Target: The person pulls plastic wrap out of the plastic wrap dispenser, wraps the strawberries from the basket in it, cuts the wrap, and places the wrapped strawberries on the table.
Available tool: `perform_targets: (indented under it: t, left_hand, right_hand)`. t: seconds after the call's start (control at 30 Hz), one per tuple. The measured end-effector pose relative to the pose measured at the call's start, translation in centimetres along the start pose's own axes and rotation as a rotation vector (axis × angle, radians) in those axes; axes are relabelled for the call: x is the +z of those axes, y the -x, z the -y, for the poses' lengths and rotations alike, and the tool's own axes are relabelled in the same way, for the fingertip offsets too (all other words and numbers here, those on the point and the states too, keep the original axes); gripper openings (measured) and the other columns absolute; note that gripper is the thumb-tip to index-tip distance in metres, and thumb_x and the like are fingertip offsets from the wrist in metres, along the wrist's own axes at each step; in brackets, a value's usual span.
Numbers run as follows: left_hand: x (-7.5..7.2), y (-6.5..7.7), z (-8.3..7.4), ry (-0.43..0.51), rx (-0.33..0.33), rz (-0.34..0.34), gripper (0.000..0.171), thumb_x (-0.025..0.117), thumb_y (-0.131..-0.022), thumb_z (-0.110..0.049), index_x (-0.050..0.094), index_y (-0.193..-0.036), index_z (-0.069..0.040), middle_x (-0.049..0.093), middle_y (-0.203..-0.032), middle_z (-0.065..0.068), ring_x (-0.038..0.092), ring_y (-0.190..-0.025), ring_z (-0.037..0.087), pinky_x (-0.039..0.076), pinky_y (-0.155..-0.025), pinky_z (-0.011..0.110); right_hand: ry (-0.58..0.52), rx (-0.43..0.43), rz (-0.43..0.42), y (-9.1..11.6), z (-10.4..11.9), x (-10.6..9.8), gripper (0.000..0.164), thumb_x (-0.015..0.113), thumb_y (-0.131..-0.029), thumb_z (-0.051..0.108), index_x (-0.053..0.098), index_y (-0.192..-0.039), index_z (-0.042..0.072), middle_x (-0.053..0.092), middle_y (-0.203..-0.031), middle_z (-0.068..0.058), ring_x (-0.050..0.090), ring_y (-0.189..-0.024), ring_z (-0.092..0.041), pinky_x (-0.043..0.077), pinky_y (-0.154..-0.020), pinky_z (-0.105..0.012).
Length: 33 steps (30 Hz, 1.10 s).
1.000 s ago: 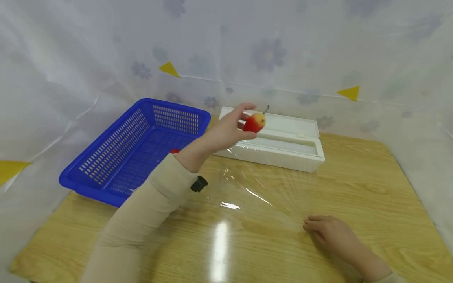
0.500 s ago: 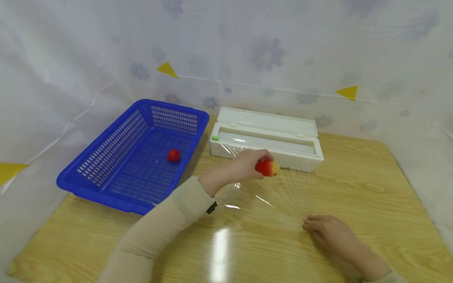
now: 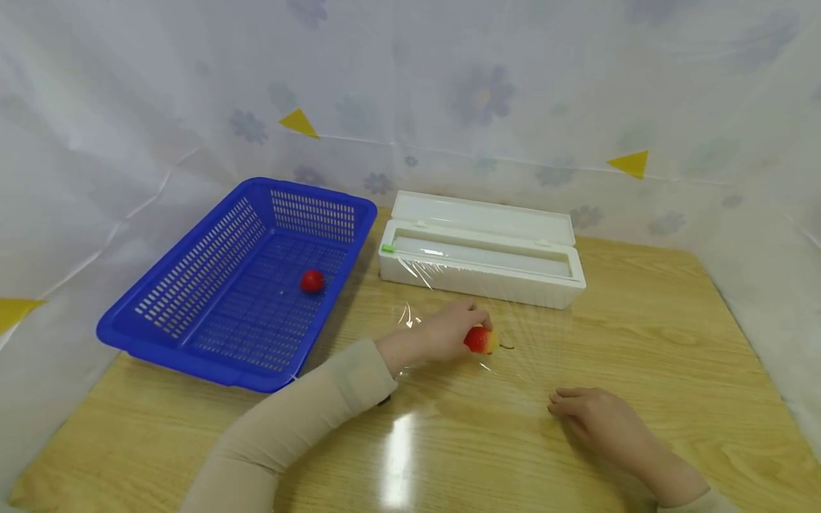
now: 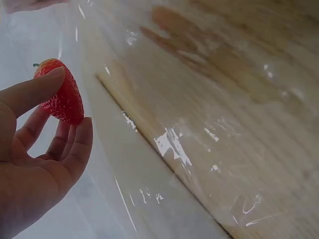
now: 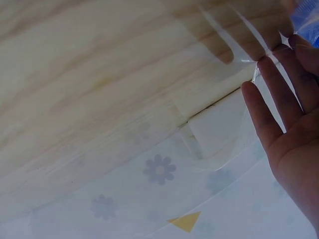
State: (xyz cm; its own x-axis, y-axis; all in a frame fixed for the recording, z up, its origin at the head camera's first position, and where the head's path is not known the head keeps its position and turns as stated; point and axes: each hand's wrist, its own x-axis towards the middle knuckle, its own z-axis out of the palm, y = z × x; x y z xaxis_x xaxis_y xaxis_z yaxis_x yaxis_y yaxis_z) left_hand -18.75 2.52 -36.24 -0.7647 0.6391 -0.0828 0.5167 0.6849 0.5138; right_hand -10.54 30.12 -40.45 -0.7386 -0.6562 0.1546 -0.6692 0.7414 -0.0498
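Observation:
My left hand (image 3: 452, 331) grips a toy-like strawberry (image 3: 477, 340), red with a yellowish end and a thin stem, low over the cling film. In the left wrist view the thumb and fingers of that hand (image 4: 47, 144) curl round the strawberry (image 4: 67, 97). Clear cling film (image 3: 526, 349) stretches over the table from the white dispenser box (image 3: 487, 281). At the film's near right corner, my right hand (image 3: 596, 420) pinches its edge. The right wrist view shows the fingertips of this hand (image 5: 294, 119) at the film, thumb against the forefinger.
A blue plastic basket (image 3: 192, 249) stands on the left with a red fruit (image 3: 312, 281) inside. The box's lid (image 3: 481, 214) is raised, and a green slider (image 3: 388, 249) sits at its left end. Behind the wooden table (image 3: 661, 320) hangs a flowered white curtain (image 3: 513, 92).
My left hand has brought the strawberry from above the box down and toward me, low over the film. The red fruit in the basket has come into full view. The right hand stays put.

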Motion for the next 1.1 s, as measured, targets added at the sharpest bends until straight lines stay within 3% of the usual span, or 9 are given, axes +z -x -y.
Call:
perform_targets:
  t: [0.43,0.73,0.83,0.93,1.0,1.1]
  left_hand:
    - [2.1,0.3,0.6,-0.087,0.014,0.016,0.038,0.071,-0.078,-0.004,0.060,-0.112,-0.015,0.052,-0.105,0.003,0.050,-0.097,0.012,0.045,-0.087,0.019]
    - [2.7,0.3,1.0,-0.073,-0.005,0.018,0.040,0.069,-0.077,0.001,0.060,-0.113,-0.014,0.053,-0.110,0.004,0.052,-0.102,0.014,0.045,-0.091,0.021]
    - [2.8,0.2,1.2,-0.061,-0.003,0.010,0.040,0.069,-0.077,0.000,0.060,-0.113,-0.014,0.053,-0.109,0.004,0.052,-0.101,0.013,0.045,-0.090,0.020]
    - [2.9,0.2,1.4,-0.054,-0.003,0.006,0.040,0.070,-0.077,-0.001,0.060,-0.113,-0.014,0.053,-0.108,0.003,0.053,-0.100,0.013,0.045,-0.089,0.019]
    - [2.9,0.2,1.5,-0.056,-0.003,0.007,0.041,0.070,-0.077,-0.002,0.060,-0.115,-0.014,0.054,-0.109,0.003,0.053,-0.101,0.013,0.045,-0.089,0.019]
    - [2.9,0.3,1.7,-0.056,-0.001,0.010,0.042,0.070,-0.078,-0.004,0.060,-0.117,-0.014,0.054,-0.110,0.003,0.054,-0.102,0.013,0.046,-0.090,0.019]
  right_hand:
    - [0.030,-0.033,-0.067,0.0,-0.1,0.0,0.022,0.078,-0.066,0.005,0.075,-0.084,0.018,0.074,-0.090,-0.003,0.069,-0.081,-0.022,0.055,-0.070,-0.038]
    - [0.011,-0.040,-0.062,-0.2,-0.1,0.0,0.019,0.076,-0.068,0.008,0.073,-0.083,0.018,0.074,-0.089,-0.003,0.070,-0.081,-0.021,0.055,-0.071,-0.038]
    - [-0.014,-0.010,-0.031,-0.2,-0.1,-0.1,0.017,0.077,-0.069,0.013,0.071,-0.084,0.018,0.073,-0.089,-0.003,0.069,-0.082,-0.021,0.055,-0.073,-0.038]
    - [-0.057,0.044,-0.011,-0.3,0.1,-0.1,0.014,0.076,-0.071,0.016,0.067,-0.082,0.018,0.069,-0.081,0.006,0.065,-0.074,-0.013,0.053,-0.068,-0.032]
    - [-0.083,0.078,-0.018,-0.5,0.2,-0.2,0.014,0.075,-0.072,0.016,0.064,-0.079,0.020,0.063,-0.074,0.013,0.059,-0.067,-0.005,0.051,-0.062,-0.027]
    - [-0.075,0.094,-0.061,-0.8,0.4,-0.3,0.018,0.075,-0.072,0.015,0.061,-0.083,0.018,0.062,-0.073,0.013,0.058,-0.063,-0.004,0.049,-0.058,-0.026]
